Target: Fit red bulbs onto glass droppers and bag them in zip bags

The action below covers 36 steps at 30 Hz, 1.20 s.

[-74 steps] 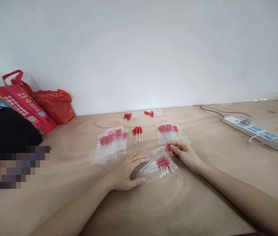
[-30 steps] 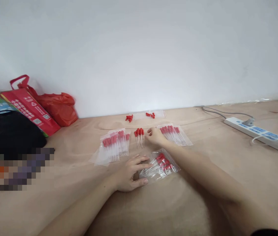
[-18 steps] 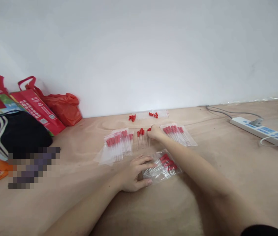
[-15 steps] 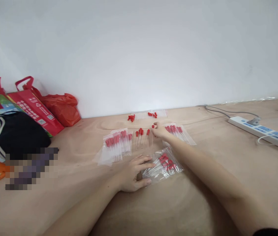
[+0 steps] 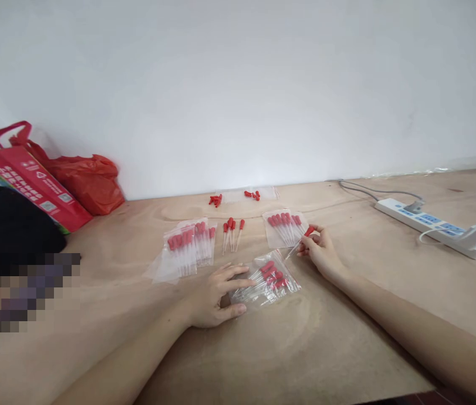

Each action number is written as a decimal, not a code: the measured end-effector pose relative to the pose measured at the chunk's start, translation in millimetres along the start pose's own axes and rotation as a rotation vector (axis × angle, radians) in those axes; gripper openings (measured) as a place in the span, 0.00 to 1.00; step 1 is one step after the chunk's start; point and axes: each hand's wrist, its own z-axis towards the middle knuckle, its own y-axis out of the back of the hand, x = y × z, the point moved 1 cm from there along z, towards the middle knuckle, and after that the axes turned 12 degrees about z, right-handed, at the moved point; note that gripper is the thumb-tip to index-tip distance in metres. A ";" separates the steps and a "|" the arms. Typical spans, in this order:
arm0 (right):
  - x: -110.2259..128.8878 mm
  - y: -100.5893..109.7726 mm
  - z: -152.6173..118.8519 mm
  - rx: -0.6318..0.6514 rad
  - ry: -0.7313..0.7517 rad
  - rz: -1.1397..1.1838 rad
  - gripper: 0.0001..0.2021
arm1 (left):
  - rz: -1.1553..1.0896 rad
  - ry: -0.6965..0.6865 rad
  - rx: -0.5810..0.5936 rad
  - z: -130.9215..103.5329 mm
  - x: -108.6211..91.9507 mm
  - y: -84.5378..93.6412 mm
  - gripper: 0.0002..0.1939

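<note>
My left hand point(image 5: 221, 295) lies with fingers spread on the left end of a clear plastic bag point(image 5: 265, 281), which has several red-topped droppers in it. Pinched in my right hand point(image 5: 317, 250) is a single dropper point(image 5: 308, 232), its red bulb up and its thin tip slanting down-left, above and right of that bag. Bagged droppers point(image 5: 284, 228) lie just left of my right hand. Several loose droppers point(image 5: 232, 228) rest in a small group beyond my left hand. More bagged droppers point(image 5: 185, 247) overlap to the left of them.
Red bulbs point(image 5: 216, 200) and others on clear bags point(image 5: 252, 195) are near the wall. A white power strip point(image 5: 435, 225) with cables is at the right. Red bags point(image 5: 86, 180) and a black bag point(image 5: 10, 230) stand at the left.
My right hand has moved right and nearer from beside the loose droppers, bringing one dropper with it. My left hand stays on the bag. The view has shifted slightly right.
</note>
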 end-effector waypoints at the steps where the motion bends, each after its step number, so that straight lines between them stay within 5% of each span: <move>1: -0.7 -2.4 -1.4 0.009 -0.014 0.009 0.21 | 0.007 -0.003 0.007 0.1 -0.2 0.0 0.21; 21: 4.3 -7.8 -30.4 0.085 -0.206 0.115 0.18 | 0.053 0.006 0.040 0.8 -1.2 -0.8 0.20; 29: 1.7 -8.1 -36.5 0.127 -0.328 0.153 0.17 | -0.001 0.025 -0.011 -0.7 0.7 -4.4 0.32; 36: -7.0 -12.0 -38.0 0.435 -0.262 -0.138 0.11 | -0.008 0.039 0.000 -1.3 1.0 -5.9 0.32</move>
